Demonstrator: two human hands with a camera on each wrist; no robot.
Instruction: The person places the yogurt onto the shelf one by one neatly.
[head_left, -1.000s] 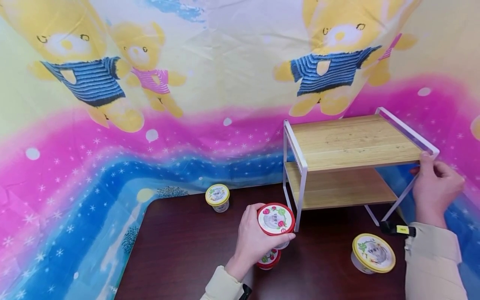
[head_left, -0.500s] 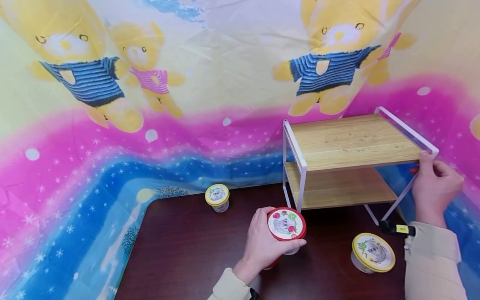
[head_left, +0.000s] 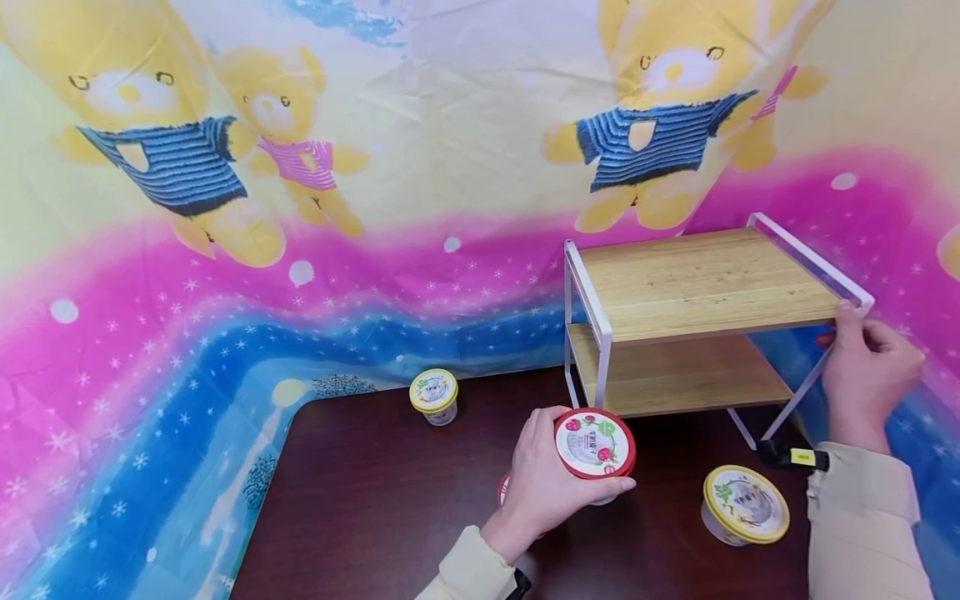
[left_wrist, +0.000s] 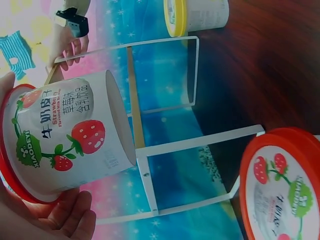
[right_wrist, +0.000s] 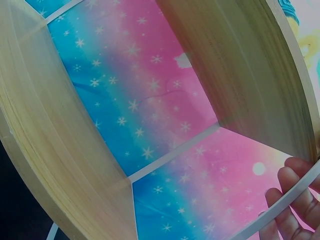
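Note:
My left hand (head_left: 543, 482) grips a white strawberry milk cup (head_left: 595, 443) by its red lid and upper side, above the table in front of the shelf. In the left wrist view, that held cup (left_wrist: 75, 135) shows printed strawberries and its plain lower edge. A second red-lidded cup (left_wrist: 280, 195) stands on the table; in the head view, my left hand hides most of it. My right hand (head_left: 870, 371) holds the front right corner of a two-tier wooden shelf (head_left: 712, 283) with a white metal frame. The right wrist view shows its fingers (right_wrist: 290, 205) around the frame.
One yellow-lidded cup (head_left: 434, 396) stands at the back of the dark table (head_left: 360, 500), left of the shelf. Another yellow-lidded cup (head_left: 746, 504) is near the front right, before the shelf. A printed bear cloth (head_left: 450, 183) hangs behind.
My left hand has carried the strawberry milk cup to the right. The second red-lidded cup now peeks out left of that hand instead of below it. My right hand stays on the shelf corner.

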